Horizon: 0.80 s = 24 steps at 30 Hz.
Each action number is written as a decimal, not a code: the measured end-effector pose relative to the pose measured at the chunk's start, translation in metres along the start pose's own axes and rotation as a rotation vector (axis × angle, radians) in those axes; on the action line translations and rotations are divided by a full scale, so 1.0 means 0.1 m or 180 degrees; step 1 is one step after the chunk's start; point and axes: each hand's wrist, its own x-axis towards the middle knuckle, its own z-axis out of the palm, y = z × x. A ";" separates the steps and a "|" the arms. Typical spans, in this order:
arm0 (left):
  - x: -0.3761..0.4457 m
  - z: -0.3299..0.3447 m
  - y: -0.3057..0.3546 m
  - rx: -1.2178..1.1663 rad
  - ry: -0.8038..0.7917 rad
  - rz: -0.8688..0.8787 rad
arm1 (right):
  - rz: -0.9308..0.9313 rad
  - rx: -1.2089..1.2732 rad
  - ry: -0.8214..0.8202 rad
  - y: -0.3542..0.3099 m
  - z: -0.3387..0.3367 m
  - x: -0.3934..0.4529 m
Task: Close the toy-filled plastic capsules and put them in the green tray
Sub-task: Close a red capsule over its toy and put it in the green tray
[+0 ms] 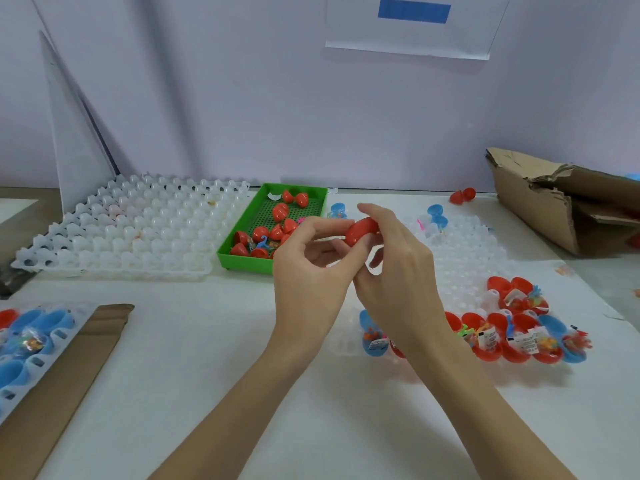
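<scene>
White tabletop point(214, 358) is spreading out under me, with a pale wall behind it. Going from the left: a strip of blue capsule halves point(31, 337) is lying at the table's edge beside a cardboard slat point(65, 382), and beyond them a white moulded tray point(131, 226) is sitting just left of the green tray point(242, 263). Red capsules point(277, 223) are lying loose in the green tray, some closed, some looking open with small toys beside them.

Bare table is showing between the cardboard slat and my forearms, and the near rim of the green tray is sitting just behind my left hand point(308, 268).

I am holding one glossy red capsule point(360, 230) up above the table, in front of the green tray's right corner. My left hand's fingers are curling under it and pinching it from the left. My right hand point(394, 258) is gripping it from the right, thumb and forefinger arching over its top; whether its halves are fully shut, I cannot tell.

Right of my wrist, open red and blue filled capsules point(512, 334) are sitting in a clear tray point(464, 251), and a torn cardboard box point(568, 202) is lying at the far right.
</scene>
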 end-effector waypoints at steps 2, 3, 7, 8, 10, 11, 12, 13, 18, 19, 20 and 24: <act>0.01 -0.02 0.00 0.0164 0.0049 0.0070 | 0.0080 0.0032 -0.0005 -0.02 0.03 -0.01; 0.02 -0.02 0.00 0.0254 0.0075 0.0101 | 0.0034 0.0056 0.0047 -0.03 0.03 -0.01; 0.03 -0.03 -0.01 0.0448 0.0040 0.0182 | -0.0110 0.0125 0.0106 -0.04 0.01 0.00; 0.03 -0.03 -0.01 0.0330 0.0009 0.0092 | -0.0103 0.0192 0.0092 -0.04 0.00 0.00; 0.04 -0.02 0.00 -0.0029 -0.0028 -0.0251 | -0.0068 0.0302 0.0027 -0.03 -0.03 0.01; 0.04 -0.02 -0.01 -0.0156 -0.0046 -0.0401 | -0.0041 0.0319 -0.0048 -0.01 -0.04 0.02; 0.05 -0.03 -0.02 -0.0211 -0.0073 -0.0484 | -0.0017 0.0325 -0.0140 0.00 -0.05 0.02; 0.06 -0.04 -0.03 -0.0203 -0.0091 -0.0502 | -0.0006 0.0358 -0.0238 0.00 -0.05 0.02; 0.11 -0.10 -0.09 -0.0055 0.0047 -0.0412 | 0.0618 0.0391 -0.0558 0.06 -0.11 0.06; 0.12 -0.11 -0.10 -0.0107 0.0110 -0.0462 | 0.1013 0.0769 -0.0519 0.10 -0.16 0.11; 0.13 -0.13 -0.11 -0.0154 0.0174 -0.0527 | 0.1490 0.1432 -0.0455 0.14 -0.22 0.19; 0.18 -0.15 -0.13 -0.0141 0.0170 -0.0687 | 0.2522 0.4606 0.0579 0.59 -0.77 0.91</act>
